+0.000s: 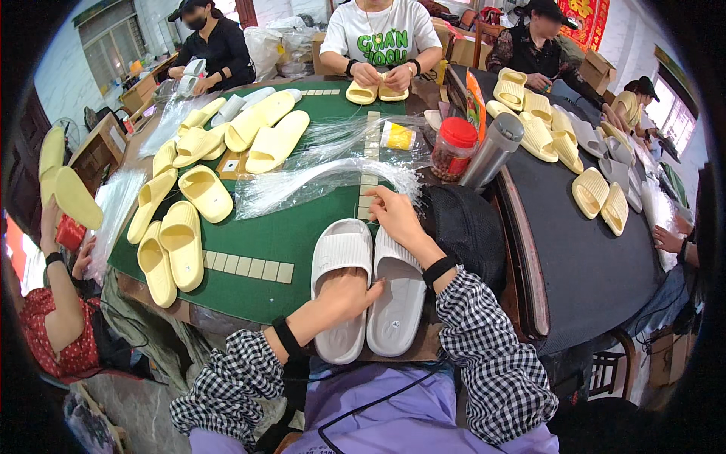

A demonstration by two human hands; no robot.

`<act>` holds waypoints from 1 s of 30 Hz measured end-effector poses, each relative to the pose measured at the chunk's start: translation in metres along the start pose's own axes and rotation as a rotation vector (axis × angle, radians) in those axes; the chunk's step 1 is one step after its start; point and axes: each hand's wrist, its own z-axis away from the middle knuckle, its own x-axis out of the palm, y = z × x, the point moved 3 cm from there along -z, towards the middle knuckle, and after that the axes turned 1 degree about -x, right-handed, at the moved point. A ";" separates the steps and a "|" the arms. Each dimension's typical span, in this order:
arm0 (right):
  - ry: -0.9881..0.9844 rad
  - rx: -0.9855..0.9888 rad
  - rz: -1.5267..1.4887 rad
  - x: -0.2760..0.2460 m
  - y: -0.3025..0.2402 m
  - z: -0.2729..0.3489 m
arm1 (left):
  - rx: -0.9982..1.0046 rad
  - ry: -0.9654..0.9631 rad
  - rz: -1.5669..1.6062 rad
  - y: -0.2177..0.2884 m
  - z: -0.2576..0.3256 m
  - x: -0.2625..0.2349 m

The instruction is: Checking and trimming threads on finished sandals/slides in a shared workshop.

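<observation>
A pair of grey slide slippers (397, 321) stands side by side at the near table edge, toes pointing away from me. My left hand (344, 295) reaches into the left slipper, its fingers partly hidden under the ribbed strap. Its thumb lies over the inner edges where the two slippers meet, gripping there. Just beyond the right slipper's toe, my right hand (397, 219) hovers with thumb and forefinger apart, close to a bundle of thin white plastic ties (333, 175). I see nothing between those fingers.
Pale yellow slippers (181, 246) crowd the table's left side. A red-lidded jar (454, 147) and a steel flask (493, 151) stand right of the ties. A black bag (465, 238) lies beside my right forearm. Several people work around, one handling yellow slippers (378, 92) opposite.
</observation>
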 end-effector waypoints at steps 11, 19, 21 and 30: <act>-0.142 -0.119 -0.155 0.001 -0.006 0.003 | -0.007 0.002 0.052 0.000 -0.002 -0.001; -0.131 -0.195 -0.204 -0.003 -0.016 0.017 | 0.069 0.117 0.034 -0.006 -0.002 -0.001; -0.156 -0.146 -0.241 -0.005 -0.014 0.016 | 0.090 0.130 0.053 -0.004 -0.001 -0.003; 0.048 -0.113 -0.291 -0.013 -0.008 0.022 | 0.170 0.118 -0.115 0.001 0.012 -0.008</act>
